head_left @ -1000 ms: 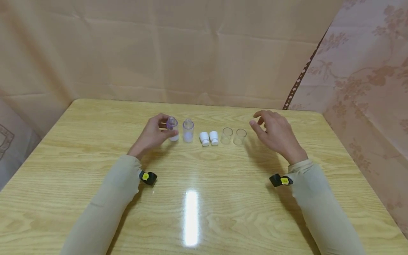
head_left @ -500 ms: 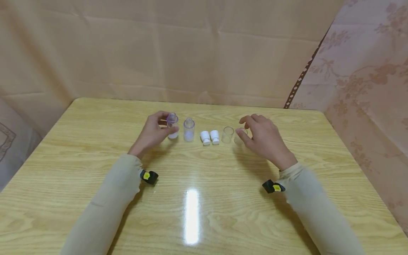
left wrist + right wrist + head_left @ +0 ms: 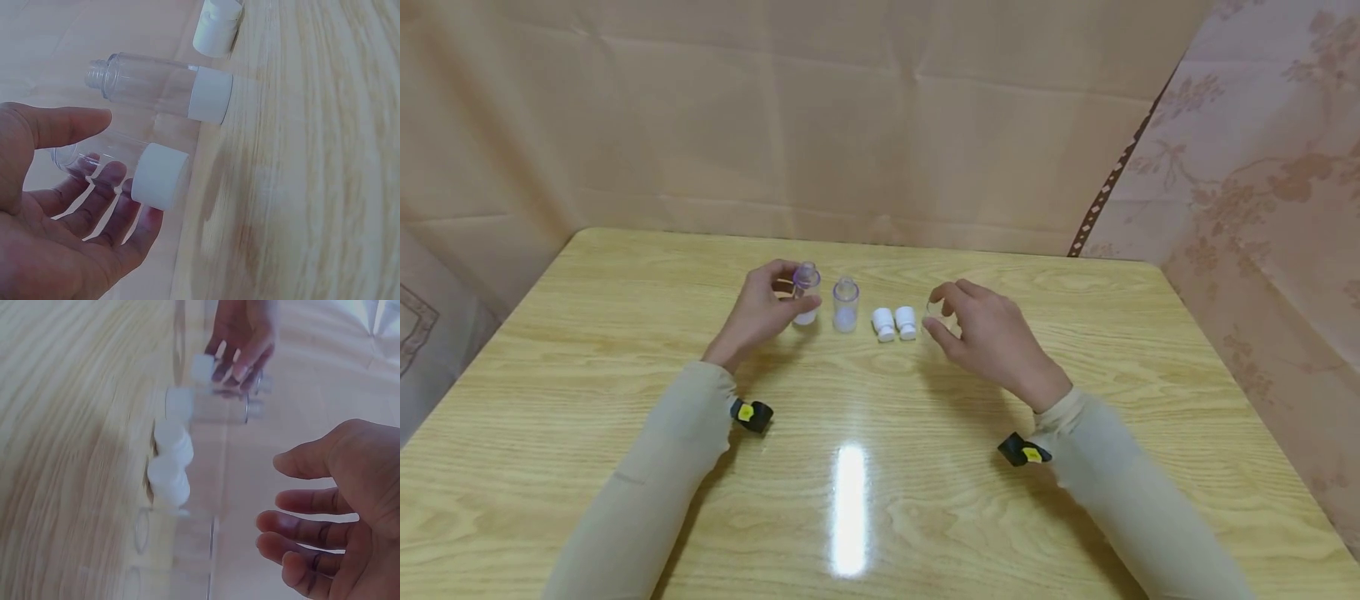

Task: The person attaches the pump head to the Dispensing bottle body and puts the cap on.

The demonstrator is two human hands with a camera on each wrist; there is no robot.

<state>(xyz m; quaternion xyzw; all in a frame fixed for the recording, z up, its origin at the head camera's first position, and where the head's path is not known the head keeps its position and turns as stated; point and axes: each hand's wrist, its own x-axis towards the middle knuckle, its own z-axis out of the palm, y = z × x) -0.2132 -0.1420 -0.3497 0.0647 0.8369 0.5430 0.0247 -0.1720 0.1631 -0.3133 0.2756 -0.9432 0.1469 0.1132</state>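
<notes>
Clear bottle [image 3: 807, 288] at far left pinched by left hand [image 3: 763, 305], beside second bottle [image 3: 846, 308]; right hand [image 3: 994, 340] held spread near transparent cups [image 3: 194, 537]; bottle judged light, stiff, slippery, best gripped round white base [image 3: 160, 176]

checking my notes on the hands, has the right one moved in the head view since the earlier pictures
Yes. The right hand has moved leftward across the picture, closer to the two white pieces on the table.
</notes>
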